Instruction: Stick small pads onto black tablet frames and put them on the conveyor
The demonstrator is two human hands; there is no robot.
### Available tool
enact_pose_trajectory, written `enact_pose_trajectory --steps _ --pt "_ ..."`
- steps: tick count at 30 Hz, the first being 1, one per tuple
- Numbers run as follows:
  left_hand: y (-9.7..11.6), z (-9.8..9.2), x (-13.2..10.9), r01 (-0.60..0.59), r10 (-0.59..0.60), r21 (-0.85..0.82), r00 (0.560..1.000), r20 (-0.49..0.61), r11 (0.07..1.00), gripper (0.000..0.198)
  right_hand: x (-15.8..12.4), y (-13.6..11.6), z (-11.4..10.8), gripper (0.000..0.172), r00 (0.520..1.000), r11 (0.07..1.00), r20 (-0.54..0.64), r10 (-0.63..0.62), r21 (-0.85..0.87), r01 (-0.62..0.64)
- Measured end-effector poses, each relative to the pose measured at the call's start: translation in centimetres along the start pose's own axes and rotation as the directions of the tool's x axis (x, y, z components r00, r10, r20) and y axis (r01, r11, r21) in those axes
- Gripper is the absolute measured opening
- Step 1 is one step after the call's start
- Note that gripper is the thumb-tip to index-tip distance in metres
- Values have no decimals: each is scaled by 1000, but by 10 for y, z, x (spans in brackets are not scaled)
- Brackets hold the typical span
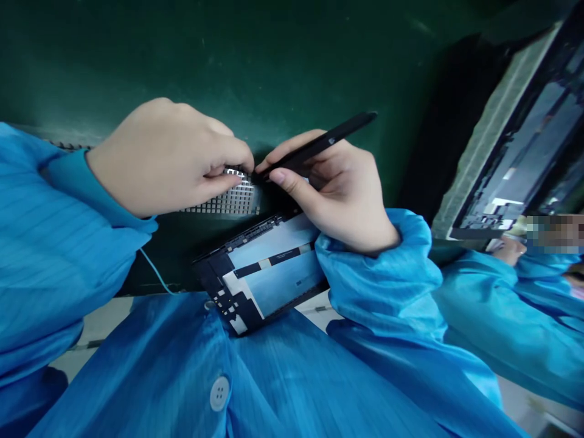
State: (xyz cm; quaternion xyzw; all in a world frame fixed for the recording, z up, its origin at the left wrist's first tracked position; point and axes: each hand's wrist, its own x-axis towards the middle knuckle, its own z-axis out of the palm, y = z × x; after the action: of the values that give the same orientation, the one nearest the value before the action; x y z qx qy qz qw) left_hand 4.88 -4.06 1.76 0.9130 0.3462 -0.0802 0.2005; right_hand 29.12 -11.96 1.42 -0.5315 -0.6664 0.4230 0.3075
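Note:
My left hand (168,158) is closed, pinching the end of a strip covered in a grid of small silvery squares (235,201). In my right hand (349,188) is a pair of black tweezers (335,135), slanting up to the right. The tweezers' tips point at the strip's end beside my left fingertips; whether they grip a square I cannot tell. Below both hands, a thin dark electronic device panel (278,274) with pale blue areas lies tilted at the table's near edge against my blue smock. My right wrist and sleeve cover its right part.
A dark green table surface (205,61) spreads beyond my hands. At the right stands a dark tray with a pale foam-like edge (497,131), holding similar dark panels (533,152). Past it sits another person in a blue sleeve (515,310). A thin blue cord (155,271) hangs by my left cuff.

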Motion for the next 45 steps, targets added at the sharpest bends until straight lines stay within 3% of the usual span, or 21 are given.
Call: enact_pose_trajectory --steps 6,9,11,13,15,17,23,26,30,33,37,40,45 --pt "-1 2 -1 -47 46 -12 998 -51 999 45 4 -2 -3 25 1000 999 24 -16 -29 17" --pt "-2 3 -2 -62 59 -33 994 -87 998 48 -10 -1 -4 28 995 997 -93 31 68 -24" --pt "-3 3 -4 -79 73 -55 992 -99 995 51 -29 -1 -1 24 955 996 -293 51 90 -26" --pt "-4 4 -4 -92 85 -74 991 -100 993 55 -51 -2 5 15 866 997 -497 50 71 -17" --pt "-3 5 -4 -92 83 -79 991 -106 993 60 -69 -1 13 8 792 998 -609 46 54 -17" --pt "-2 4 -5 -69 61 -72 991 -115 995 66 -78 2 20 9 773 999 -633 42 46 -16" --pt "0 1 -6 -1 -4 -74 997 -71 997 74 -76 10 26 10 773 999 -634 20 35 3" --pt "-1 2 -6 3 -7 -52 997 -76 999 76 -79 9 24 10 783 1000 -622 10 7 -8" --pt "-1 3 -4 3 -8 -55 996 -89 998 75 -84 -3 16 11 829 991 -558 -30 -126 -49" --pt "-1 1 -4 -13 7 -70 997 -72 997 71 -70 -19 5 9 863 993 -504 -1 -101 -59" --pt "-1 -1 -5 -44 39 -67 997 -72 997 63 -30 -25 -7 14 978 998 -207 39 -32 -47" --pt "-2 -2 -5 -49 45 -71 997 -58 996 60 -5 -15 -8 13 1000 998 5 -11 -67 12" --pt "-3 0 -4 -65 60 -78 996 -67 995 58 -3 -5 -4 13 998 992 44 -45 -117 50"
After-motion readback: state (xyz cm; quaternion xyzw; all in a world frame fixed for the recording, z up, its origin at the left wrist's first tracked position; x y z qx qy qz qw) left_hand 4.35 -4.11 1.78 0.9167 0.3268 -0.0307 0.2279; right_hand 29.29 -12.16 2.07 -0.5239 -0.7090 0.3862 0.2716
